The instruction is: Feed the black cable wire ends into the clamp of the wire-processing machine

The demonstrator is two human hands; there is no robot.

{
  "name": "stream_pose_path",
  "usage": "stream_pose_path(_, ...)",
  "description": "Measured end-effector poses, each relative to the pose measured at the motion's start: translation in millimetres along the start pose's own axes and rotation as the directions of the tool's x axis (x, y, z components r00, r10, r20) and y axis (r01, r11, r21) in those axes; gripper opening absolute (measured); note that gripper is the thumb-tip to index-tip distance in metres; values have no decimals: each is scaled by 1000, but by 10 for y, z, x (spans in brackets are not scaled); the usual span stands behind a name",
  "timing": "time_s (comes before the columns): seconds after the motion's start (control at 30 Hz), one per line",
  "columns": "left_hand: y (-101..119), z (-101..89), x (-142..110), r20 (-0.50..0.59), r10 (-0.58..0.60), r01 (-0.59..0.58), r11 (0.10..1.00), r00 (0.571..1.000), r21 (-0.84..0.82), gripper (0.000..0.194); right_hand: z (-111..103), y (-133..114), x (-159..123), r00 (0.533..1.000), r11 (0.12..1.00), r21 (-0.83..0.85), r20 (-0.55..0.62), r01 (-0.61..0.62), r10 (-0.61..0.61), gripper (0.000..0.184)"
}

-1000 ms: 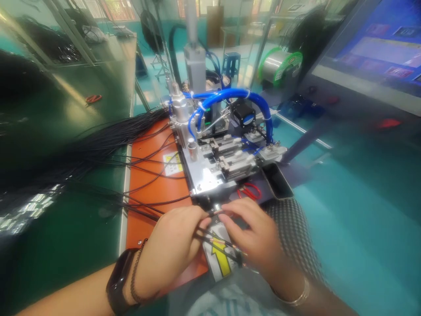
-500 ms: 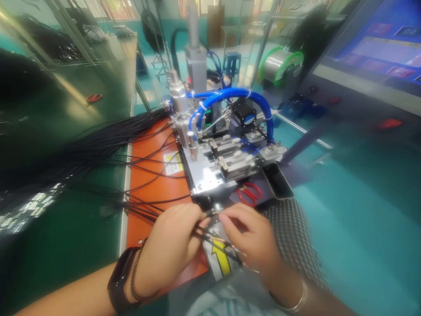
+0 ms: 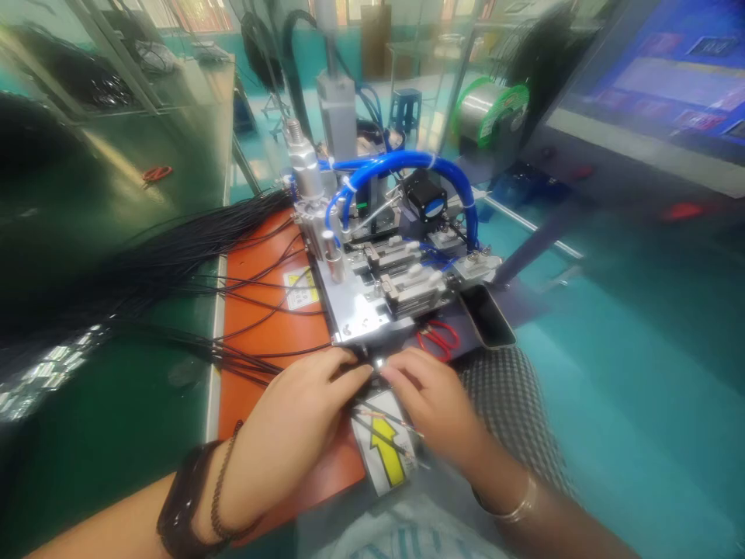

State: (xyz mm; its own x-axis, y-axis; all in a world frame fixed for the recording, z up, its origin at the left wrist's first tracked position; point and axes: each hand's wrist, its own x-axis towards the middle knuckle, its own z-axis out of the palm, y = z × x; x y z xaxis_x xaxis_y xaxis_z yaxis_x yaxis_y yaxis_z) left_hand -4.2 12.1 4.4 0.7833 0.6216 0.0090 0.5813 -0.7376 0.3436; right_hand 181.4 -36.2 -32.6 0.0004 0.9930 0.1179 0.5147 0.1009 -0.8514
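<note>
My left hand [image 3: 303, 411], with a dark band on its wrist, is closed round thin black cables. Stripped ends of these cables [image 3: 389, 435] stick out below its fingers, over a label with a yellow arrow [image 3: 387, 450]. The fingertips of my right hand [image 3: 434, 396] are pinched together close to my left thumb, at the front edge of a metal bench machine [image 3: 358, 310]. A wire end seems to lie between the two hands, but the fingers mostly hide it. Behind my right hand lie red-handled scissors or snips [image 3: 439, 339].
A thick bundle of black cables [image 3: 192, 241] runs across the orange board [image 3: 256, 310] from the left. A phone [image 3: 487, 314] lies right of the machine. Blue air hoses [image 3: 419, 159] arch over it. A wire spool with green flanges [image 3: 492, 112] stands behind, near a blue screen [image 3: 657, 70].
Both hands have moved slightly forward, nearer the machine's front edge. The left thumb now stretches toward the right fingertips. The loose stripped ends sit a little further left, and the whole view has shifted slightly.
</note>
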Motion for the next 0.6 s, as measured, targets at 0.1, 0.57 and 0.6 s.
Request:
stream_pose_path(0.1,-32,51,-14,-27,24,-23,999,999,27,51,-25,38,17,994,995,5,44,-96,95,21)
stream_pose_path(0.57,-58,155,17,-67,119,-106,981,991,164,40,-58,136,89,922,903,205,178,-377,345,12)
stream_pose_path(0.6,-57,157,11,-69,116,-103,979,991,178,40,-46,133,92,924,905,201,165,-374,345,11)
